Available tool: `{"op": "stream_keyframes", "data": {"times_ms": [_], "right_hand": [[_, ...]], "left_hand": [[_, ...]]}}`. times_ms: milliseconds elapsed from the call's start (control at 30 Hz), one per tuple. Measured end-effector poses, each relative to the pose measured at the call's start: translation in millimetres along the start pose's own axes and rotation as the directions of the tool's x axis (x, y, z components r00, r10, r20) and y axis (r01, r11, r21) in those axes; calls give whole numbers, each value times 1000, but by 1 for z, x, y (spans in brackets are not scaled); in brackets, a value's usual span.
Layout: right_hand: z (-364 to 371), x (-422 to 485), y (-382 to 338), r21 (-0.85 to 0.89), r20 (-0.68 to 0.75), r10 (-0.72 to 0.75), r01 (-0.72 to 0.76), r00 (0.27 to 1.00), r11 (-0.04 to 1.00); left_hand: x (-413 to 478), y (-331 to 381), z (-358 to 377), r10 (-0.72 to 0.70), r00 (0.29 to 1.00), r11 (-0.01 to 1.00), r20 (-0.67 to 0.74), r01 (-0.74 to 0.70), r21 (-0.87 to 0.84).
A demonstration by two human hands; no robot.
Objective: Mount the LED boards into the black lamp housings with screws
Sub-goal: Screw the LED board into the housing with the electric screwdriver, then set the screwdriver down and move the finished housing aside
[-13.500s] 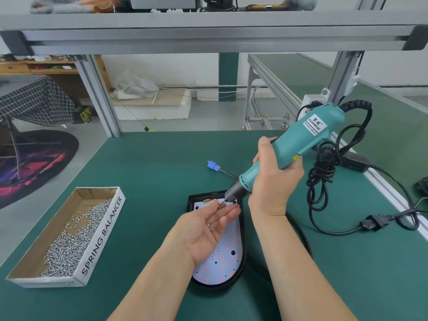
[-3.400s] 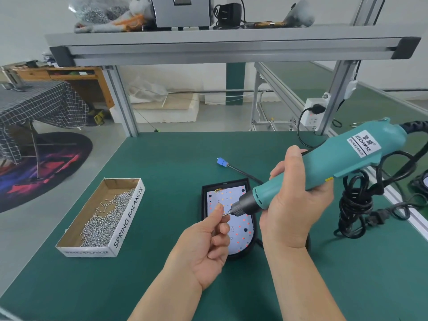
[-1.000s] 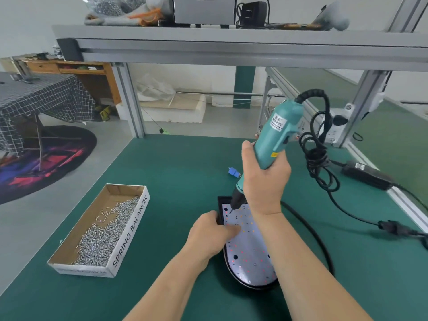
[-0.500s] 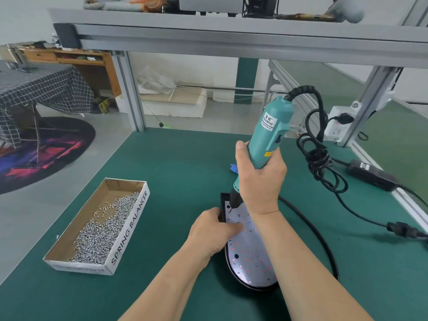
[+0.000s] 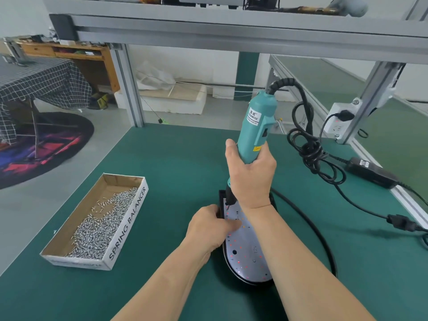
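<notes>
A black lamp housing lies on the green mat in front of me, with a white LED board dotted red seated in it. My right hand grips a teal electric screwdriver almost upright, its bit down on the board's far left corner. My left hand rests on the housing's left edge, fingers curled and the thumb pressing on the board. My right forearm covers the board's right side.
A cardboard box marked SPRING BALANCER, holding several small screws, sits to the left. The screwdriver's black cable coils at right, leading to a power adapter and a wall socket. An aluminium frame spans overhead.
The screwdriver swung from a slant to nearly upright and its bit came down on the board's far left corner. My left hand left the bit's tip and settled on the housing's left edge.
</notes>
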State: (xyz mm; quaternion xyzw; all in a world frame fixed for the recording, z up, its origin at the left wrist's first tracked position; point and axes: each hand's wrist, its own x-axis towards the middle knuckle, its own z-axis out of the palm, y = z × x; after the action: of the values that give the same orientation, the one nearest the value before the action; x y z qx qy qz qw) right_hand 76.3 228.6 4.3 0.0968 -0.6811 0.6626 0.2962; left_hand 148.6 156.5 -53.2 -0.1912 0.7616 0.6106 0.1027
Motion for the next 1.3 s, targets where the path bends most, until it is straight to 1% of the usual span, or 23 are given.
{"op": "stream_keyframes", "data": {"times_ms": [133,333,400,467,533,633,700,733,800,833,900,933,967,1033,1100,1167,1200,1233,1300], "right_hand": [[0,-1,1,-5,-22,22,-23,999,1000],[-9,-3,-13,22,-33,37,-36,999,999],[-17,5,-24,100,-84,38,-29,996,995],[-30,20,-30,145,-164,73,-50,984,988],[-52,34,-28,78,-230,120,-105,966,991],[-97,52,-9,-170,-237,177,-220,955,961],[-130,60,6,-384,-218,233,-302,948,873],[-146,63,13,-493,-209,275,-343,939,799],[-175,66,24,-699,-190,355,-380,915,605],[-188,67,29,-784,-180,392,-372,902,496],[-208,66,35,-905,-157,449,-311,880,291],[-216,65,38,-942,-143,462,-264,875,209],[-223,63,41,-964,-128,463,-220,877,150],[-232,60,47,-984,-103,446,-155,889,83],[-235,57,52,-991,-90,441,-126,893,53],[-235,53,53,-986,-104,433,-148,895,70],[-234,50,53,-984,-107,399,-153,911,87],[-232,47,51,-986,-93,339,-135,936,102],[-222,37,47,-986,0,202,-33,979,163]], "left_hand": [[-2,0,0,3,1000,1000,-10,-3,5],[-2,3,-3,-3,1000,1000,27,3,4],[-3,4,-3,0,999,1000,35,0,18],[-3,4,-4,6,999,999,40,-8,31],[-3,3,-4,14,999,999,45,-15,34],[-4,2,-6,24,999,999,44,-26,35],[-3,2,-6,31,999,999,44,-33,33],[-3,1,-6,35,998,999,43,-36,31],[-2,-1,-6,40,999,999,37,-41,32],[-1,-1,-6,42,998,999,36,-43,32],[1,-3,-7,43,999,998,34,-44,35],[1,-4,-7,43,998,998,35,-44,36],[1,-4,-7,43,998,998,36,-44,37],[0,-4,-7,40,998,998,39,-41,39],[0,-5,-7,41,999,998,34,-42,45],[1,-6,-7,50,999,997,18,-50,52],[1,-7,-7,57,998,997,9,-57,56],[0,-7,-7,64,998,996,3,-64,59],[-1,-8,-6,72,997,996,-5,-72,55]]}}
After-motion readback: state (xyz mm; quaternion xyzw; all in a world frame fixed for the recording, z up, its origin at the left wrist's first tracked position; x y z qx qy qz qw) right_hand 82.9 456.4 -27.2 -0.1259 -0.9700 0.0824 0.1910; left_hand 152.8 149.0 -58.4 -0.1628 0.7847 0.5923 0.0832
